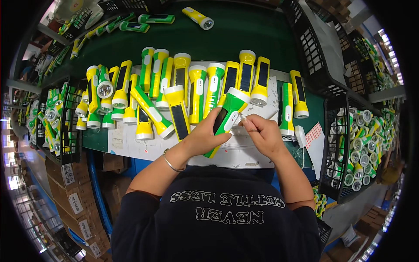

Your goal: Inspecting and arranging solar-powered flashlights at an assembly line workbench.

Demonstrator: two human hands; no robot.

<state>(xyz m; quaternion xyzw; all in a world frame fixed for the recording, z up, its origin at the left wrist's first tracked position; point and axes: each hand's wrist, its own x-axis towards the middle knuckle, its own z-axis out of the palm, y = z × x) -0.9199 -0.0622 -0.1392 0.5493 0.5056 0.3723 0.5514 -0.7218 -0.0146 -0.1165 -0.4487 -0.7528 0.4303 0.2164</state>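
Observation:
My left hand [205, 137] grips a green and white flashlight [228, 114] by its body, head pointing up and away. My right hand [263, 133] pinches its fingertips against the flashlight's side near the white switch panel; whatever small thing it may hold is too small to tell. Behind the hands, several yellow and green flashlights [198, 83] lie in a row on a white sheet [131, 142] over the green table [244, 30].
A black crate [336, 144] at the right holds several flashlights. Another black crate [65, 126] at the left is also full. A sticker sheet [313, 133] lies to the right of the hands. Cardboard boxes [74, 196] stand below left.

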